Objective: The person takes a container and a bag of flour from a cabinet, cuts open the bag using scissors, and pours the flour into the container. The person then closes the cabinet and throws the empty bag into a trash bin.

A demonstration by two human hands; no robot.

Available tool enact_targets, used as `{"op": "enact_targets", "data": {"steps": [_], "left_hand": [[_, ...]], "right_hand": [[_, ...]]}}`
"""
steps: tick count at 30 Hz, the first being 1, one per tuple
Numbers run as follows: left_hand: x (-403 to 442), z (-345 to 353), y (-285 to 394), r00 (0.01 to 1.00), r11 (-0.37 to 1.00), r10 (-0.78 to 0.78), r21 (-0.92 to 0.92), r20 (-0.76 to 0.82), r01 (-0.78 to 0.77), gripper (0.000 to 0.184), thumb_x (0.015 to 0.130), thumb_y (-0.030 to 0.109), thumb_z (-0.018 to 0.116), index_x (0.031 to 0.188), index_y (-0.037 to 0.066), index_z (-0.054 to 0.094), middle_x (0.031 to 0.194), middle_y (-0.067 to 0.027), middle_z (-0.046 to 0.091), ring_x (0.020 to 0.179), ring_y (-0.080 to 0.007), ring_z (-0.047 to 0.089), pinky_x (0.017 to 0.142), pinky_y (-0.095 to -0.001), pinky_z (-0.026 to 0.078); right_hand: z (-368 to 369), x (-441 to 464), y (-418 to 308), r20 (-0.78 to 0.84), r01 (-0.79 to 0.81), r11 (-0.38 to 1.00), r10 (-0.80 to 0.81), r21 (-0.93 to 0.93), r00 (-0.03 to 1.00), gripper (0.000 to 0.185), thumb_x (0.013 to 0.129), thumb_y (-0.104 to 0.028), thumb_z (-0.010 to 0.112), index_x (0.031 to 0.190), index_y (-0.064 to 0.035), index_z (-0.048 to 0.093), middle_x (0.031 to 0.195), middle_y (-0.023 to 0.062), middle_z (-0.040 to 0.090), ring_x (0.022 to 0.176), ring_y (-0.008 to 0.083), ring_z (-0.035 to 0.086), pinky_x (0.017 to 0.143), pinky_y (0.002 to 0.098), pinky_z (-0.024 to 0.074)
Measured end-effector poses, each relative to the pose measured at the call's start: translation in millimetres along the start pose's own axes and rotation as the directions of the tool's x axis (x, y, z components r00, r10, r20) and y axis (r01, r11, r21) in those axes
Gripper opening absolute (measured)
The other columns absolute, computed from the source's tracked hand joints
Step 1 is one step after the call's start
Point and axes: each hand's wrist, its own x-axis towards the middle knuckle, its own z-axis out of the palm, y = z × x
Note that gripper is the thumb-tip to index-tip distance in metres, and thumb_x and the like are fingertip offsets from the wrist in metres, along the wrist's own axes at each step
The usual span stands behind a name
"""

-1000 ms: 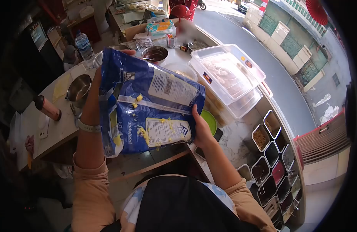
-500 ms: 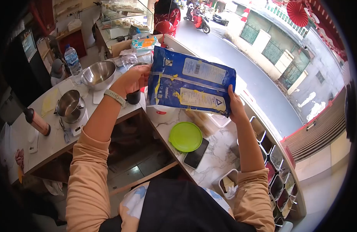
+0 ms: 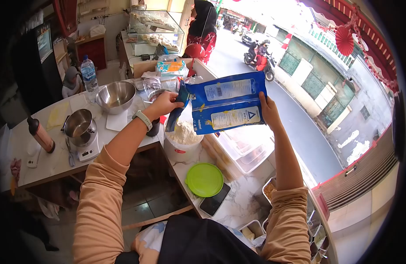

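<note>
So the person's got a big blue bag [image 3: 229,103] up in the air, printed side showing, its left end over a white tub [image 3: 183,152] heaped with white powder [image 3: 185,131] and the rest sticking out to the tub's right. Left hand [image 3: 165,104] has its fingers pinched on the bag's end flap, just above the tub. Right hand [image 3: 269,112] grips the far edge, thumb on the printed side, well off to the tub's right. Closer to the person than the tub there's a green lid [image 3: 204,180] on the tabletop [image 3: 251,198], overlapping a dark phone [image 3: 214,200]. Clear plastic boxes [image 3: 251,154] sit right of the tub. Left of it and farther back: a steel bowl [image 3: 116,97]. Way left of the tub, a small steel pot [image 3: 80,125] stands on a white scale [image 3: 87,153].
</note>
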Motion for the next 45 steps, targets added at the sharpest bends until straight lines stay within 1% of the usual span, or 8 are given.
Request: {"op": "enact_targets", "data": {"steps": [5, 9, 14, 17, 22, 28, 34, 45], "left_hand": [[9, -10, -16, 0.996, 0.953, 0.018, 0.303, -0.082, 0.007, 0.022, 0.08, 0.013, 0.072, 0.095, -0.002, 0.067, 0.084, -0.0128, 0.07, 0.074, -0.0185, 0.067, 0.071, -0.0316, 0.051], [-3, -16, -29, 0.996, 0.876, 0.057, 0.482, -0.073, -0.015, 0.024, 0.078, 0.015, 0.074, 0.092, -0.003, 0.067, 0.085, -0.0187, 0.069, 0.076, -0.0274, 0.066, 0.071, -0.0371, 0.05], [-23, -18, -28, 0.996, 0.782, -0.01, 0.62, -0.085, 0.061, 0.027, 0.078, 0.019, 0.074, 0.091, -0.003, 0.066, 0.086, -0.0197, 0.068, 0.078, -0.0299, 0.066, 0.073, -0.0386, 0.05], [-32, -24, -27, 0.992, 0.805, -0.1, 0.58, -0.078, 0.127, 0.029, 0.078, 0.02, 0.074, 0.093, -0.004, 0.066, 0.086, -0.0202, 0.068, 0.08, -0.0304, 0.067, 0.074, -0.0376, 0.05], [-54, -28, -21, 0.988, 0.875, -0.131, 0.459, -0.086, 0.156, 0.019, 0.081, 0.008, 0.07, 0.096, -0.002, 0.067, 0.083, -0.0104, 0.07, 0.075, -0.0155, 0.066, 0.07, -0.0301, 0.051], [-66, -31, -25, 0.981, 0.897, -0.161, 0.4, -0.106, 0.19, 0.019, 0.081, 0.008, 0.071, 0.097, -0.002, 0.067, 0.084, -0.0099, 0.071, 0.074, -0.0147, 0.066, 0.069, -0.0298, 0.051], [-70, -28, -24, 0.982, 0.899, -0.143, 0.399, -0.12, 0.18, 0.019, 0.081, 0.009, 0.071, 0.097, -0.002, 0.067, 0.085, -0.01, 0.071, 0.075, -0.0154, 0.067, 0.07, -0.0299, 0.052], [-81, -30, -13, 0.981, 0.897, -0.141, 0.402, -0.13, 0.182, 0.02, 0.082, 0.007, 0.069, 0.1, -0.001, 0.067, 0.086, -0.008, 0.07, 0.076, -0.0139, 0.065, 0.069, -0.0288, 0.051]], "right_hand": [[9, 21, -50, 0.086, 0.216, 0.967, -0.205, -0.135, 0.975, 0.051, 0.1, -0.044, 0.044, 0.1, 0.0035, 0.064, 0.076, 0.0159, 0.067, 0.069, 0.0199, 0.064, 0.068, 0.0345, 0.0494], [27, 24, -74, 0.203, 0.387, 0.858, -0.335, -0.339, 0.92, 0.043, 0.098, -0.043, 0.045, 0.103, -0.0054, 0.065, 0.074, 0.0176, 0.068, 0.069, 0.0329, 0.067, 0.066, 0.0412, 0.0501], [49, 24, -102, 0.272, 0.603, 0.525, -0.575, -0.6, 0.772, 0.04, 0.096, -0.049, 0.045, 0.101, -0.0144, 0.066, 0.063, 0.0114, 0.064, 0.059, 0.031, 0.065, 0.059, 0.043, 0.0505], [60, 33, -112, 0.324, 0.663, 0.366, -0.656, -0.653, 0.682, 0.041, 0.095, -0.051, 0.045, 0.09, -0.0124, 0.06, 0.058, 0.009, 0.062, 0.054, 0.0285, 0.064, 0.054, 0.0408, 0.0491], [75, 35, -124, 0.362, 0.729, 0.282, -0.722, -0.623, 0.589, 0.036, 0.095, -0.049, 0.046, 0.093, -0.0134, 0.054, 0.062, 0.0089, 0.064, 0.057, 0.0306, 0.064, 0.055, 0.0419, 0.0487], [79, 28, -140, 0.436, 0.754, 0.246, -0.69, -0.609, 0.578, 0.036, 0.096, -0.049, 0.044, 0.093, -0.014, 0.055, 0.066, 0.0081, 0.065, 0.06, 0.0296, 0.066, 0.056, 0.0413, 0.0508], [82, 26, -139, 0.336, 0.784, 0.148, -0.844, -0.603, 0.418, 0.043, 0.095, -0.05, 0.044, 0.082, -0.0116, 0.058, 0.061, 0.0066, 0.063, 0.053, 0.025, 0.065, 0.05, 0.0371, 0.0503], [73, 7, -148, 0.372, 0.747, 0.133, -0.802, -0.651, 0.467, 0.029, 0.094, -0.042, 0.052, 0.09, -0.014, 0.059, 0.07, 0.0021, 0.064, 0.064, 0.0226, 0.066, 0.056, 0.035, 0.0513]]}}
